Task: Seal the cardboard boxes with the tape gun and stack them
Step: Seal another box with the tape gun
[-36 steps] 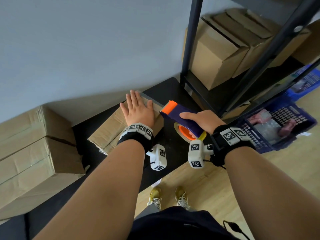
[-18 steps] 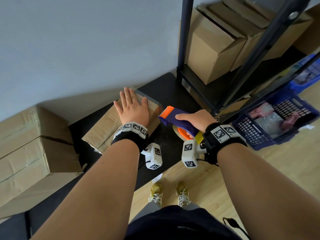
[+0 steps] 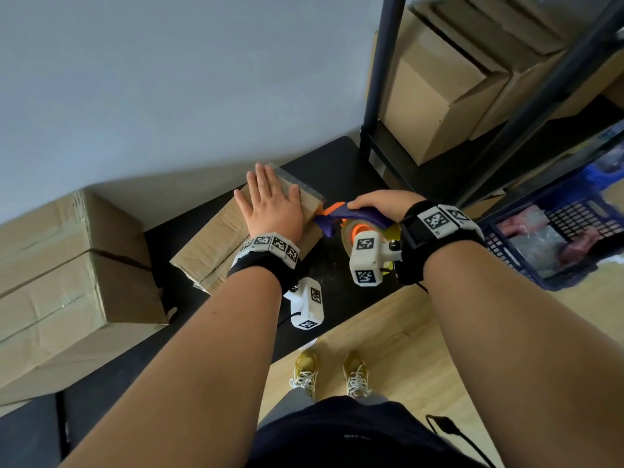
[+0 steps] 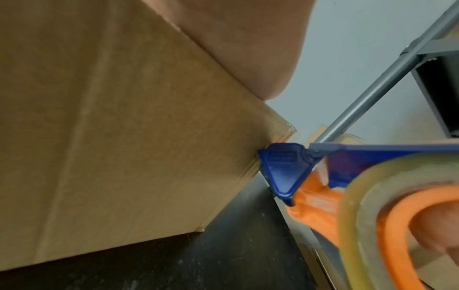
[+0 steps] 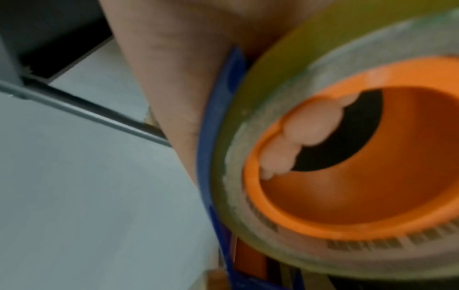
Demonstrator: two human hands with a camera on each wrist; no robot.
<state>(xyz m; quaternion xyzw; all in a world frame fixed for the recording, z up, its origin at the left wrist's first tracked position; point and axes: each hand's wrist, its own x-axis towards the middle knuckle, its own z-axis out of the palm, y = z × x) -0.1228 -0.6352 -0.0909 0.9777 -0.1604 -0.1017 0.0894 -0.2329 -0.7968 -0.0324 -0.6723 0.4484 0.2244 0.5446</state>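
A small cardboard box lies on the black table, with clear tape over its far right end. My left hand presses flat on its top, fingers straight. My right hand grips the blue and orange tape gun, whose nose sits against the box's right end. In the left wrist view the blue nose touches the box edge just below the top corner. In the right wrist view my fingertips curl inside the orange core of the tape roll.
Two larger boxes are stacked on the table at the left. A dark metal shelf rack stands at the right with more boxes on it. A blue basket sits on the wooden floor.
My right hand has moved the tape gun left and down, from above the table to the box's right end. My left hand has stayed flat on the box top.
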